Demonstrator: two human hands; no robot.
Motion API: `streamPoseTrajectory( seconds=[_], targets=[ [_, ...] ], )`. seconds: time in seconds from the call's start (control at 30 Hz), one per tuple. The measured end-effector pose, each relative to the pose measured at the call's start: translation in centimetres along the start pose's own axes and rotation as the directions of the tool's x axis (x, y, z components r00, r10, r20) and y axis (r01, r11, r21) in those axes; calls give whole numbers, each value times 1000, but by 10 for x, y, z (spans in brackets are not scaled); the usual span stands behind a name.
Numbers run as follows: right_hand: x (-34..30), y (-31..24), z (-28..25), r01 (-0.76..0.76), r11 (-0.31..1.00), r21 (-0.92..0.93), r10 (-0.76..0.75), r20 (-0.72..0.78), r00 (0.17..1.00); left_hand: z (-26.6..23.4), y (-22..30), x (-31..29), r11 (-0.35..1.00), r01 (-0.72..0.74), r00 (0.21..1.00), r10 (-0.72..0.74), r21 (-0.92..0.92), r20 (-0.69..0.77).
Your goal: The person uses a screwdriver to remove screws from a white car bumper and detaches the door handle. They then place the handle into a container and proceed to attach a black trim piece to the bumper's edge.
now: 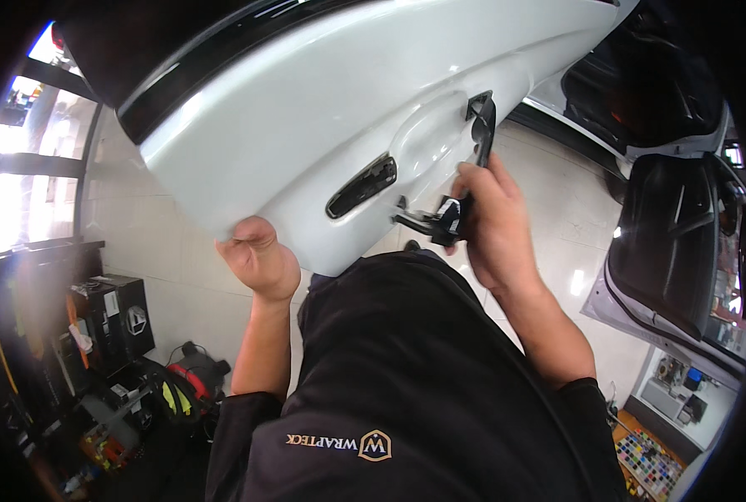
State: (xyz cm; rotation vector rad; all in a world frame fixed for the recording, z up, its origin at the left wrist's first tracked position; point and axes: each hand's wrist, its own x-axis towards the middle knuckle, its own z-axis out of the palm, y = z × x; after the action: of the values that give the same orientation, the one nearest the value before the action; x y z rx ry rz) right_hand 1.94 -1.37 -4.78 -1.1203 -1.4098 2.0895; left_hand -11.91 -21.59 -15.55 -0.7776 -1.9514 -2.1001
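A white car door (pixel 306 125) slants across the view in front of me. My left hand (pixel 260 255) is closed round its lower left edge, with the fingertips partly hidden. My right hand (pixel 494 217) grips a black door handle (pixel 484 138) that stands swung out from the panel. The handle's upper end reaches a small dark opening in the door; its lower end, with bracket-like black parts (pixel 440 222), hangs clear of the panel. Between my hands, a dark oval opening (pixel 362 186) shows in the door skin beside the handle recess (pixel 427 125).
At the right, another open car door (pixel 670 243) shows its dark inner trim, below the car's dark interior (pixel 649 84). Black boxes (pixel 118 314) and tools crowd the lower left. A white cabinet (pixel 682 393) and a multicoloured chart (pixel 649 460) are at the lower right, over pale floor tiles.
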Motion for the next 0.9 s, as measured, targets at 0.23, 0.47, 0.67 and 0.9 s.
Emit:
streamPoseTrajectory(
  seconds=[0.23,0.47,0.67,0.9],
  targets=[
    [-8,-9,-44,47,995,-88,-50,-25,998,8,32,17,992,33,991,-16,-123,134],
    [-9,10,-32,184,982,40,-181,-76,981,6,38,28,976,70,980,-29,-206,196],
    [-22,-25,-70,22,996,92,-25,33,999,5,30,33,975,64,965,-6,-212,264],
    [-41,-8,-125,82,985,154,-104,138,985,-8,20,29,963,131,948,-53,-233,313]
  ],
)
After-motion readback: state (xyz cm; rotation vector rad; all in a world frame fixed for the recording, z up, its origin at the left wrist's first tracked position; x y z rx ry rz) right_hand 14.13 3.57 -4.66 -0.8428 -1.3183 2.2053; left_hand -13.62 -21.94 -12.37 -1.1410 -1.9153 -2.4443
